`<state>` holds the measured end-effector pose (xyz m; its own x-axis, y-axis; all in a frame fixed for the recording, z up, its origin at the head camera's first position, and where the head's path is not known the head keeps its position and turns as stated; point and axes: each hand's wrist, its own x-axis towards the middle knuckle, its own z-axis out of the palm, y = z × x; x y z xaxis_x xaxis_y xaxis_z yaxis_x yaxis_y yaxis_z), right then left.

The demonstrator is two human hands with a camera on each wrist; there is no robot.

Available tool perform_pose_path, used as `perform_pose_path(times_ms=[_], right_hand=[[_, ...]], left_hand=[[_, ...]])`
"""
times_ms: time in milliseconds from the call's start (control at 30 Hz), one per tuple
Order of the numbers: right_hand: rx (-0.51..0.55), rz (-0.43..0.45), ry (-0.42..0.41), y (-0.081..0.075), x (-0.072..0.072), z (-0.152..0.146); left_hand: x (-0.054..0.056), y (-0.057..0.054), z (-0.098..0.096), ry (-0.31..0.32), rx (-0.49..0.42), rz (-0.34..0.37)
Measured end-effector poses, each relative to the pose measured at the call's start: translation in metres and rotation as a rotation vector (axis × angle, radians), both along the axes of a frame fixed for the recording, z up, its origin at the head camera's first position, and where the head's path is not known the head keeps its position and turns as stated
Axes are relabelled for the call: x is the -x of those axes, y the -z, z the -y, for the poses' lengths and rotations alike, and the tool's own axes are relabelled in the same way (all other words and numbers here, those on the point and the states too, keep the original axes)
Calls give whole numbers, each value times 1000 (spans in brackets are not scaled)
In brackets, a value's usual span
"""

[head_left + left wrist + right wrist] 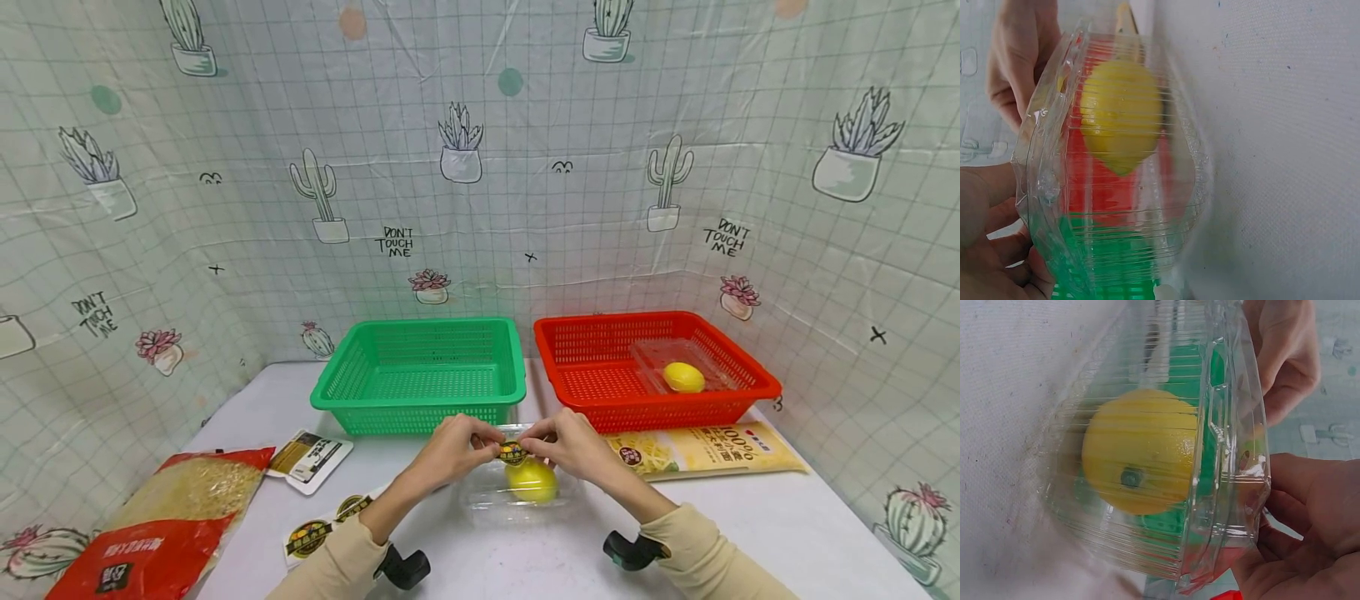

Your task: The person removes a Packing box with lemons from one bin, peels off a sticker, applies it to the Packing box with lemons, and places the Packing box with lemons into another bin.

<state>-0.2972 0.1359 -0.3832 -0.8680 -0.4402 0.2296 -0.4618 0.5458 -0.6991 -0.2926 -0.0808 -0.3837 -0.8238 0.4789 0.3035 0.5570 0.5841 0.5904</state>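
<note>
A clear plastic clamshell box (487, 493) stands on the white table, its lid down, with a yellow lemon (532, 482) inside. On top of the lid is a small black-and-yellow sticker (513, 452) between both hands. My left hand (459, 448) pinches its left edge with thumb and forefinger. The right hand (572, 446) pinches the right edge, fingers curled. From the side, the left wrist view shows the lemon (1121, 115) through the ribbed box wall, with fingertips at the lid. In the right wrist view the lid (1235, 444) hides some fingertips.
Behind stand a green basket (420, 414) and a red basket (652, 412); the red one holds another boxed lemon (683, 377). A yellow pasta packet (712, 450) lies right. To the left are a red bag (157, 533), a white-edged pouch (309, 460) and a sticker sheet (307, 540).
</note>
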Motion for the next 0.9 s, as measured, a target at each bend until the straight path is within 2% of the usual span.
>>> perform_pose_path(times_ms=[500, 767, 900], right_hand=[[-98, -45, -4, -3, 2, 0], [-129, -76, 19, -4, 1, -3], [-163, -112, 89, -3, -2, -4]], left_hand=[[-1, 0, -1, -12, 28, -40], [-4, 2, 0, -76, 88, -142], [-7, 4, 2, -139, 124, -192]])
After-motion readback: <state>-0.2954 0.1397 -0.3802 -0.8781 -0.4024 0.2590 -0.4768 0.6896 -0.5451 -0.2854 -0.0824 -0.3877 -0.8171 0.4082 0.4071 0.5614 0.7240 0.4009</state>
